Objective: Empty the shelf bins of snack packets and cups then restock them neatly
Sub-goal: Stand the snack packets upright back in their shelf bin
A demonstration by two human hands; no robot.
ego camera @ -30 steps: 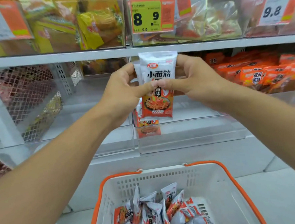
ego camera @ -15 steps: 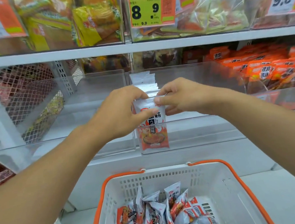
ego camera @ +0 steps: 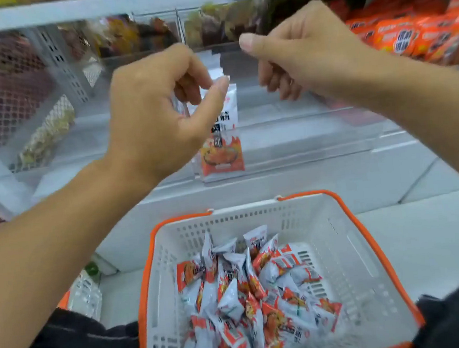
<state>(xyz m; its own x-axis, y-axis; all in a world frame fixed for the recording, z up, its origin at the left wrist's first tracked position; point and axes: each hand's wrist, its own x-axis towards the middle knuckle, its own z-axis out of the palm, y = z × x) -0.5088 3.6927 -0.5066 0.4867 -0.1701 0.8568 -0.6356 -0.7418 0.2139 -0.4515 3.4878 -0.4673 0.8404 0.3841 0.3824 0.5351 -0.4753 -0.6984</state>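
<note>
Store shelving behind: restocking underway, snack packets [ego camera: 221, 135] upright in clear bin [ego camera: 317, 149]; left hand [ego camera: 159, 116] and right hand [ego camera: 306, 53] above it, fingers loosely curled, empty; next, more packets from basket [ego camera: 369, 258] below.

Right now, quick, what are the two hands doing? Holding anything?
Left hand: fingers loosely curled, holding nothing, in front of the packets standing in the clear bin.
Right hand: loosely curled, holding nothing.

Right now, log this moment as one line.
left hand empty | right hand empty | snack packets upright in clear bin | more in basket
</note>
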